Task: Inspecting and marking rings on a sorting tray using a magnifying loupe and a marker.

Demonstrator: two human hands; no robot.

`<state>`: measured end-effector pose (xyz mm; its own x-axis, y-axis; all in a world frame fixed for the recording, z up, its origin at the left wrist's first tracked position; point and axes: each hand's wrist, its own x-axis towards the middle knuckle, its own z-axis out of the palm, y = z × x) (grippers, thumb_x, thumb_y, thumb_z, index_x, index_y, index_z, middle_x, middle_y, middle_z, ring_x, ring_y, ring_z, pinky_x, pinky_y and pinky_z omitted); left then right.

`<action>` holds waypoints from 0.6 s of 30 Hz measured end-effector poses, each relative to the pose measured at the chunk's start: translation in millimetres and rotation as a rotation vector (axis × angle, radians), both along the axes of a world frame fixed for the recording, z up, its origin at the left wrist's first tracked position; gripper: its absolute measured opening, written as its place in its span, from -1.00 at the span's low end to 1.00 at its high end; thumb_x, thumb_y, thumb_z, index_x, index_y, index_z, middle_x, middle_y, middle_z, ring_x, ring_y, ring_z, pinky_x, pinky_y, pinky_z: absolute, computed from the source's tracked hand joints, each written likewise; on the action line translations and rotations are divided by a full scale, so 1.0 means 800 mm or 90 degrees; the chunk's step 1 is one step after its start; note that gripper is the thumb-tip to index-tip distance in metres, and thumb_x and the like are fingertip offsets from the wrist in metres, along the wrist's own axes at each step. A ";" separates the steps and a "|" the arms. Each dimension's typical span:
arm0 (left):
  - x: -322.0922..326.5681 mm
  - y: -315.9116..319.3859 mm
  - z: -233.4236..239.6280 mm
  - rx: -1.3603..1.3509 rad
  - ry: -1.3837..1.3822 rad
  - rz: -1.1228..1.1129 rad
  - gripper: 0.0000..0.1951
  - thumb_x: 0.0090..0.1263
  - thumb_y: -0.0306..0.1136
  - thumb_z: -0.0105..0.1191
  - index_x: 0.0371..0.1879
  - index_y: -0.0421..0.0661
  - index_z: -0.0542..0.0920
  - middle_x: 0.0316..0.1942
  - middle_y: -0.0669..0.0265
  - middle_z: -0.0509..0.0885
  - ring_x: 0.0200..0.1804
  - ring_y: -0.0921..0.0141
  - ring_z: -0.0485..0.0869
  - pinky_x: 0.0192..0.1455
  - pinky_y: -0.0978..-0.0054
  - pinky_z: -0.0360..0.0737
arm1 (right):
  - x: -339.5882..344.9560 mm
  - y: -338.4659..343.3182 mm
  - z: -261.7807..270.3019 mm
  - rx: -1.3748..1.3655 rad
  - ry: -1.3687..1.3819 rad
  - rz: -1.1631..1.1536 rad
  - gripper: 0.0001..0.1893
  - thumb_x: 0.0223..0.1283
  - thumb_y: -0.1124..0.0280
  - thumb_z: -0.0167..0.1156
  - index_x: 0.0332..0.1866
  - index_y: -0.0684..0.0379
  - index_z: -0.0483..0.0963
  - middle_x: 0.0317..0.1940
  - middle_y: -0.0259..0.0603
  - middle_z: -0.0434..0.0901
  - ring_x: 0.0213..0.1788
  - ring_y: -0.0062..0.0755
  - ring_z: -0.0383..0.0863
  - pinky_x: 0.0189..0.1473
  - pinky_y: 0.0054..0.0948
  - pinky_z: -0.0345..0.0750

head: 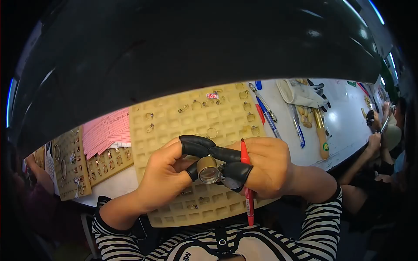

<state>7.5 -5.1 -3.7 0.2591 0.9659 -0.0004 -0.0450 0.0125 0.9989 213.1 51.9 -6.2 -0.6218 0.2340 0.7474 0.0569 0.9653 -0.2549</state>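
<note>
Both my hands meet over a cream ring tray (pixel 169 127) with square pockets, black rubber cots on several fingertips. A small round metal loupe (pixel 209 170) sits between them, held by my right hand (pixel 267 163), which also has an uncapped red marker (pixel 249 202) between its fingers, tip away from me. My left hand (pixel 169 173) has its fingers curled at the loupe's left side; a small piece of jewellery seems pinched there, mostly hidden. Several rings stand in the tray, among them a ring (pixel 212 132) just beyond my hands and a ring (pixel 192 206) nearer me.
Pink paper forms (pixel 106 130) and more jewellery trays (pixel 70 163) lie left. To the right are pens (pixel 269 117), a red cap (pixel 260 114), a grey-white glove (pixel 300 94) and a wooden-handled tool (pixel 321 140). Other people sit at both sides. A dark lamp hood (pixel 196 49) overhangs the table.
</note>
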 end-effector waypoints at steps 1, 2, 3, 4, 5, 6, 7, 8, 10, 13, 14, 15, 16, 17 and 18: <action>0.001 -0.002 0.001 0.003 0.020 0.013 -0.69 0.23 -0.74 0.04 -0.03 -0.31 0.50 -0.03 0.27 0.52 0.04 0.43 0.56 0.14 0.48 0.56 | 0.000 0.000 0.001 0.009 0.002 -0.003 -0.81 -0.21 0.45 0.26 -0.62 0.20 0.36 -0.59 -0.18 0.50 -0.48 -0.25 0.61 -0.46 -0.38 0.56; 0.001 -0.002 0.002 0.003 0.019 0.013 -0.69 0.23 -0.74 0.04 -0.03 -0.31 0.50 -0.03 0.27 0.52 0.04 0.43 0.56 0.14 0.48 0.56 | 0.000 0.000 0.001 0.009 0.005 -0.004 -0.81 -0.21 0.45 0.27 -0.61 0.20 0.36 -0.59 -0.18 0.50 -0.48 -0.26 0.61 -0.45 -0.38 0.57; 0.001 -0.003 0.001 -0.038 -0.016 0.007 -0.69 0.24 -0.74 0.03 -0.02 -0.31 0.49 -0.04 0.26 0.55 0.03 0.43 0.56 0.13 0.49 0.55 | 0.000 0.000 0.000 0.009 0.009 -0.003 -0.81 -0.20 0.45 0.27 -0.61 0.20 0.37 -0.59 -0.19 0.51 -0.49 -0.26 0.61 -0.45 -0.38 0.57; 0.000 -0.003 0.001 -0.079 -0.052 0.001 -0.68 0.24 -0.75 0.01 -0.01 -0.32 0.47 -0.04 0.25 0.57 0.03 0.44 0.57 0.12 0.49 0.55 | 0.000 0.002 0.001 0.025 0.008 -0.010 -0.79 -0.21 0.43 0.29 -0.62 0.19 0.36 -0.62 -0.21 0.48 -0.51 -0.30 0.60 -0.49 -0.41 0.54; 0.000 -0.002 0.006 -0.112 -0.042 0.001 -0.69 0.25 -0.75 0.01 -0.01 -0.33 0.46 -0.05 0.23 0.60 0.01 0.44 0.59 0.10 0.51 0.55 | 0.004 0.001 0.004 0.015 -0.036 -0.011 -0.79 -0.21 0.43 0.30 -0.62 0.18 0.36 -0.63 -0.23 0.47 -0.53 -0.31 0.59 -0.52 -0.42 0.52; -0.001 -0.002 0.005 -0.139 -0.076 0.000 -0.71 0.26 -0.74 0.01 -0.03 -0.32 0.47 -0.06 0.22 0.60 0.01 0.45 0.59 0.10 0.51 0.55 | 0.009 -0.001 0.009 0.006 -0.081 -0.013 -0.78 -0.21 0.43 0.30 -0.63 0.18 0.35 -0.65 -0.25 0.45 -0.54 -0.33 0.58 -0.54 -0.43 0.49; -0.001 -0.002 0.004 -0.166 -0.109 0.000 -0.73 0.26 -0.73 0.02 -0.05 -0.32 0.47 -0.06 0.21 0.60 0.01 0.45 0.59 0.10 0.51 0.55 | 0.002 0.001 0.008 0.023 -0.007 -0.009 -0.77 -0.22 0.45 0.30 -0.65 0.17 0.33 -0.69 -0.28 0.39 -0.59 -0.35 0.54 -0.59 -0.44 0.44; -0.001 -0.001 0.005 -0.171 -0.089 0.009 -0.76 0.28 -0.71 0.03 -0.08 -0.31 0.48 -0.09 0.21 0.62 -0.02 0.46 0.60 0.07 0.53 0.56 | 0.003 0.002 0.008 0.019 -0.011 -0.001 -0.77 -0.23 0.45 0.30 -0.65 0.16 0.33 -0.70 -0.29 0.38 -0.60 -0.35 0.53 -0.59 -0.44 0.43; -0.001 0.001 0.009 -0.200 -0.110 0.001 -0.77 0.28 -0.70 0.03 -0.09 -0.31 0.48 -0.11 0.22 0.62 -0.04 0.47 0.61 0.05 0.55 0.57 | 0.004 0.002 0.008 0.014 -0.017 0.005 -0.76 -0.23 0.46 0.30 -0.66 0.16 0.32 -0.71 -0.30 0.37 -0.62 -0.36 0.51 -0.60 -0.44 0.43; -0.001 0.002 0.014 -0.247 -0.123 0.000 -0.79 0.29 -0.64 0.07 -0.10 -0.30 0.49 -0.16 0.24 0.64 -0.09 0.50 0.63 -0.01 0.60 0.58 | 0.006 0.001 0.008 0.006 -0.037 0.003 -0.78 -0.25 0.46 0.28 -0.66 0.16 0.32 -0.71 -0.29 0.36 -0.63 -0.36 0.49 -0.61 -0.45 0.39; -0.001 0.001 0.013 -0.251 -0.130 0.005 -0.79 0.29 -0.63 0.08 -0.11 -0.30 0.49 -0.17 0.25 0.65 -0.10 0.51 0.63 -0.02 0.61 0.58 | 0.005 0.002 0.006 0.014 -0.026 0.003 -0.78 -0.26 0.46 0.27 -0.66 0.15 0.32 -0.71 -0.29 0.35 -0.63 -0.36 0.48 -0.61 -0.45 0.39; -0.001 0.002 0.014 -0.257 -0.122 0.003 -0.79 0.29 -0.62 0.10 -0.11 -0.29 0.49 -0.17 0.25 0.65 -0.11 0.52 0.63 -0.03 0.62 0.58 | 0.004 0.002 0.005 0.022 -0.016 0.002 -0.78 -0.27 0.46 0.27 -0.66 0.15 0.31 -0.71 -0.30 0.35 -0.63 -0.36 0.48 -0.61 -0.45 0.39; -0.002 0.003 0.013 -0.264 -0.116 0.004 -0.80 0.29 -0.61 0.10 -0.12 -0.29 0.50 -0.18 0.26 0.65 -0.12 0.52 0.63 -0.04 0.62 0.58 | 0.006 0.001 0.008 0.009 -0.041 0.001 -0.78 -0.30 0.46 0.25 -0.66 0.15 0.30 -0.71 -0.29 0.35 -0.63 -0.36 0.47 -0.61 -0.44 0.39; -0.002 0.003 0.012 -0.270 -0.110 0.005 -0.80 0.29 -0.61 0.11 -0.12 -0.29 0.50 -0.18 0.26 0.65 -0.12 0.52 0.63 -0.04 0.62 0.58 | 0.005 0.002 0.006 0.013 -0.031 -0.001 -0.78 -0.30 0.46 0.25 -0.67 0.15 0.29 -0.71 -0.29 0.35 -0.64 -0.36 0.47 -0.61 -0.44 0.39; -0.003 0.003 0.010 -0.268 -0.132 -0.005 -0.80 0.28 -0.60 0.12 -0.13 -0.28 0.51 -0.19 0.26 0.65 -0.14 0.52 0.64 -0.06 0.62 0.59 | 0.004 0.002 0.005 0.018 -0.020 -0.003 -0.77 -0.31 0.46 0.25 -0.67 0.14 0.29 -0.71 -0.29 0.34 -0.64 -0.36 0.47 -0.61 -0.45 0.38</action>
<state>5.1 -2.4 4.4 0.3022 0.8911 -0.3387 -0.2421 0.4154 0.8768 216.6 53.4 -2.6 -0.6438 0.2161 0.7340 0.0691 0.9718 -0.2255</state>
